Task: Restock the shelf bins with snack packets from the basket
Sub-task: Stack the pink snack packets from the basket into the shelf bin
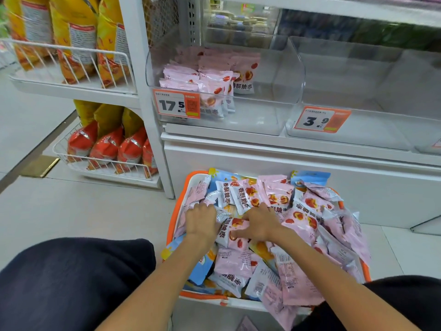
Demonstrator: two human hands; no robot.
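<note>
Pink snack packets [298, 218], printed with red fruit and dark characters, are heaped in an orange-rimmed basket [172, 218] that stands on the pale tiled floor [83, 211] at the foot of a white shelf unit [286, 170]; a few blue packets [310, 177] lie among them along the far edge and at the near left corner. Head view: both bare forearms reach forward into the heap. The left hand [201, 220] lies palm down on the packets at the left of the basket, its fingers bent into the pile and closed around a small bunch of packets. The right hand [259, 224] rests just beside it, fingers spread and curled, gripping a pink packet [226, 231] that lies between the two hands. Above the basket, a clear shelf bin [274, 91] holds a small stack of the same pink packets [214, 75] at its left side and carries an orange price tag [176, 103] reading 17.5. To its right a second clear bin [358, 80] bears a tag [322, 120] reading 3.9. At far left, white wire racks [71, 65] hold yellow and red bags [78, 37] standing on two levels. Dark-clothed knees [71, 283] frame the lower corners of the view.
</note>
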